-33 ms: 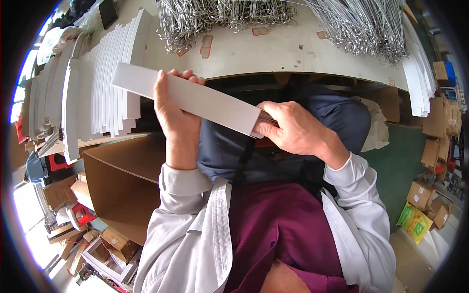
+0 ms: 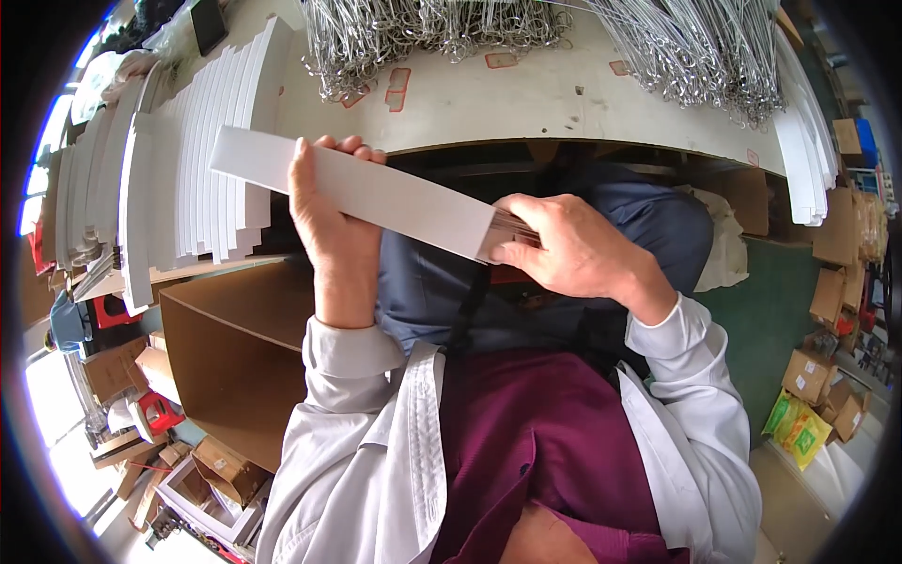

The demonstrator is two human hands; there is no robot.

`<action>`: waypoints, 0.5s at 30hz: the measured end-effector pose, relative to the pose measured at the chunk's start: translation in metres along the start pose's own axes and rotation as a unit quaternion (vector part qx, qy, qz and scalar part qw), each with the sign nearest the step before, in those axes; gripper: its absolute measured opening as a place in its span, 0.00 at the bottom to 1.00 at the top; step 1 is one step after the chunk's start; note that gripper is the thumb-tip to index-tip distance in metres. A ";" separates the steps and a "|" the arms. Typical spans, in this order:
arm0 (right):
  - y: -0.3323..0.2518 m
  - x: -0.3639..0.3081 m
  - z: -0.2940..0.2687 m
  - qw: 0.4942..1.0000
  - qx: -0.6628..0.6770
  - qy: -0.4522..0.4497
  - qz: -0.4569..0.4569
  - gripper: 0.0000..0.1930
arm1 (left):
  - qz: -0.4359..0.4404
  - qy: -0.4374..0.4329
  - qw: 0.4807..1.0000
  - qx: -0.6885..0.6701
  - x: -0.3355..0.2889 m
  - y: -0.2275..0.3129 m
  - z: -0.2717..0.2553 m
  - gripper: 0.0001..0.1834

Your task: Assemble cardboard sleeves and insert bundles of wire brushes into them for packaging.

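Note:
A long, narrow white box (image 2: 395, 199) slants across above my lap, its left end farther away. My left hand (image 2: 329, 221) is wrapped round it left of the middle, thumb on the near side and fingertips over the far edge. At the box's right end my right hand (image 2: 573, 246) is closed on a bundle of thin brownish-grey pieces (image 2: 512, 228), which reaches from the box's open end into my fingers. Their exact kind is hard to make out, and how far they run inside is hidden.
Bundles of hooked metal wires (image 2: 451, 28) lie on the pale table (image 2: 526, 103) ahead. A row of white boxes (image 2: 202, 155) stands at left, more white boxes (image 2: 806, 160) at far right. An open cardboard carton (image 2: 240, 348) sits by my left arm; a dark phone (image 2: 208, 25) lies far left.
My left hand and the white box have shifted slightly left, away from my right hand. A bit more of the thin pieces shows between the box end and my right fingers.

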State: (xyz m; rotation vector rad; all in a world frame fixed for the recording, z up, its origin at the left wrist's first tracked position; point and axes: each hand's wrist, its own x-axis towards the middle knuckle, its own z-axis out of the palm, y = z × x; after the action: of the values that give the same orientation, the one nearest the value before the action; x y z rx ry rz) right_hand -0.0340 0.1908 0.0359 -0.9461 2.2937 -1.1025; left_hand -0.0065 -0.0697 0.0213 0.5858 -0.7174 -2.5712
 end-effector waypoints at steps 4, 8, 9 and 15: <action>-0.001 -0.016 -0.030 0.994 0.013 -0.073 0.078 0.22 | 0.059 0.010 0.998 0.029 0.002 0.023 -0.014 0.18; 0.013 -0.034 -0.018 0.993 0.108 0.029 0.033 0.25 | 0.082 0.018 0.995 0.047 -0.004 0.020 -0.010 0.19; 0.011 -0.033 -0.012 0.993 0.106 0.031 0.035 0.25 | 0.072 0.009 0.996 0.041 -0.007 0.014 -0.009 0.20; -0.004 0.002 0.025 0.966 0.156 0.208 0.007 0.28 | -0.004 -0.016 0.999 0.052 -0.038 -0.029 0.003 0.23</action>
State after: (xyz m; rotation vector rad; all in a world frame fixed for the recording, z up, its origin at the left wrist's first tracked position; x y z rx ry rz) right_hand -0.0184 0.1744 0.0236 -0.6173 2.3273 -1.7301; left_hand 0.0158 -0.0276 0.0184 0.5817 -0.8654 -2.5687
